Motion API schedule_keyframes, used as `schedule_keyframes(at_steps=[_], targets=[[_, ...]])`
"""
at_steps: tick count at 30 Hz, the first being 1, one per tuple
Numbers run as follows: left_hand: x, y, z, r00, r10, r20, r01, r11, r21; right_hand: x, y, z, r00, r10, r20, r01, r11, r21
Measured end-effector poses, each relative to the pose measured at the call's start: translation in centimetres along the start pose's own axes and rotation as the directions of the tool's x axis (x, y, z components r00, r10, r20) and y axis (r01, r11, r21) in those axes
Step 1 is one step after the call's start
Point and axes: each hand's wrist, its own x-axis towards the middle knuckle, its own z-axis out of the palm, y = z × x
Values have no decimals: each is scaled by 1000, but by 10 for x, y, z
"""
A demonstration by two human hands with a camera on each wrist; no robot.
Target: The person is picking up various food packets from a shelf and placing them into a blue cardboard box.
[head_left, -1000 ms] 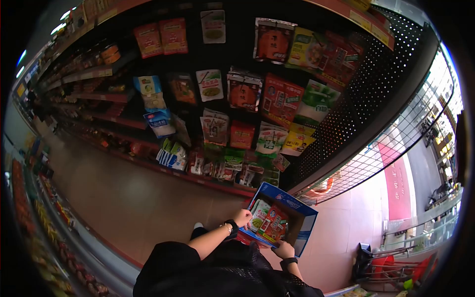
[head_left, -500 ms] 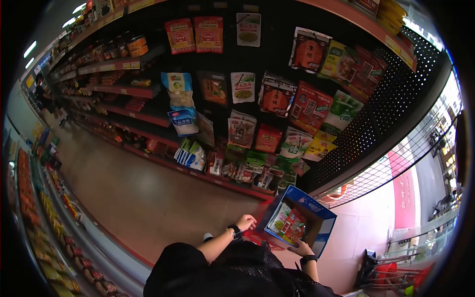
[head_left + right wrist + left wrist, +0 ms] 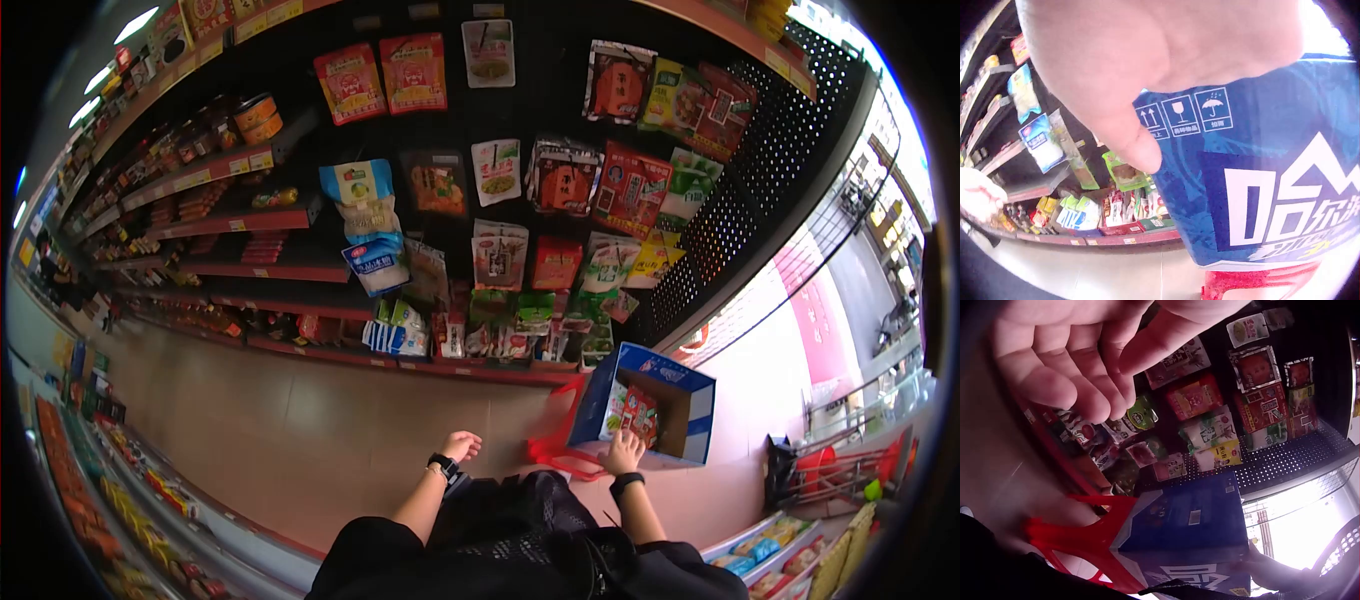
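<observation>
A blue carton (image 3: 595, 398) with several red and white packets (image 3: 638, 412) inside stands on a red plastic stool (image 3: 565, 458). My right hand (image 3: 623, 453) is at the carton's near edge; in the right wrist view the thumb of this hand (image 3: 1160, 56) lies against the outer wall of the carton (image 3: 1272, 137), its fingers out of sight over the rim. Apart from the carton, to its left, my left hand (image 3: 461, 446) is in the air with nothing in it. The left wrist view has this hand (image 3: 1079, 356) with fingers loosely bent, above and left of the carton (image 3: 1185, 519).
Bagged goods (image 3: 500, 255) hang on a dark rack ahead, with a red-edged bottom shelf (image 3: 480, 370) below. Shelves of jars (image 3: 200, 140) run off to the left. A perforated end panel (image 3: 740, 190) stands at right, and goods shelves (image 3: 150, 500) line the lower left.
My left hand has come off the carton's left edge and moved away to the left. The right hand stays at the near edge. With the view shifting, the carton appears farther right.
</observation>
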Motion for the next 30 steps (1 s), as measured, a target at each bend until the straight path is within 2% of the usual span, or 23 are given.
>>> schedule_keyframes(at_steps=[3, 5, 7, 11, 13, 14, 15, 17, 19, 20, 21, 24, 25, 26, 27, 29, 30], targets=[[-11, -6, -27, 999, -2, -45, 3, 1000, 16, 7, -6, 3, 996, 83, -12, -83, 996, -15], [-22, -9, -45, 999, 3, -32, -3, 1000, -8, 6, -15, -10, 985, 144, 100, -144, 990, -6], [-33, -9, -55, 997, 44, -70, -54, 988, -145, 17, -14, -11, 973, 182, 144, -181, 983, -19], [-56, -34, -91, 987, 39, -156, -79, 963, -259, 19, -9, -10, 959, 199, 200, -205, 979, 11], [-70, -49, -111, 970, -5, -243, -77, 941, -329, 28, -13, -25, 862, 172, 477, -240, 967, 86], [-75, -55, -120, 964, -27, -264, -70, 934, -351, 33, -20, -35, 887, 217, 408, -272, 959, 82], [-80, -61, -128, 957, -50, -285, -63, 925, -374, 50, 0, -8, 936, 129, 328, -245, 908, 341], [-82, -73, -139, 951, -72, -301, -48, 926, -374, 69, -8, -14, 990, 140, 29, -135, 848, 512], [-87, -74, -142, 918, -127, -376, -25, 927, -375, 86, -27, -42, 997, 69, -29, -46, 869, 492], [-85, -78, -146, 937, -92, -337, -39, 932, -361, 95, -35, -54, 999, 16, -50, 10, 876, 482], [-80, -76, -150, 936, -90, -342, -40, 934, -355, 98, -55, -70, 981, -26, -193, 119, 863, 491], [-60, -65, -158, 923, -93, -374, -44, 939, -342, 121, -94, -95, 968, -140, -208, 242, 742, 625], [-50, -60, -161, 922, -89, -377, -70, 919, -387, 131, -102, -98, 959, -179, -218, 281, 694, 663], [-40, -55, -164, 921, -83, -382, -98, 897, -430, 145, -108, -92, 970, -157, -186, 242, 686, 686], [-33, -41, -164, 919, -79, -386, -102, 899, -426, 153, -118, -99, 954, -193, -229, 299, 658, 691], [-18, -2, -158, 912, -115, -395, -26, 942, -334, 181, -130, -96, 947, -187, -260, 320, 592, 739], [-8, 14, -156, 910, -114, -398, -27, 943, -332, 188, -143, -112, 961, -183, -209, 277, 570, 774]])
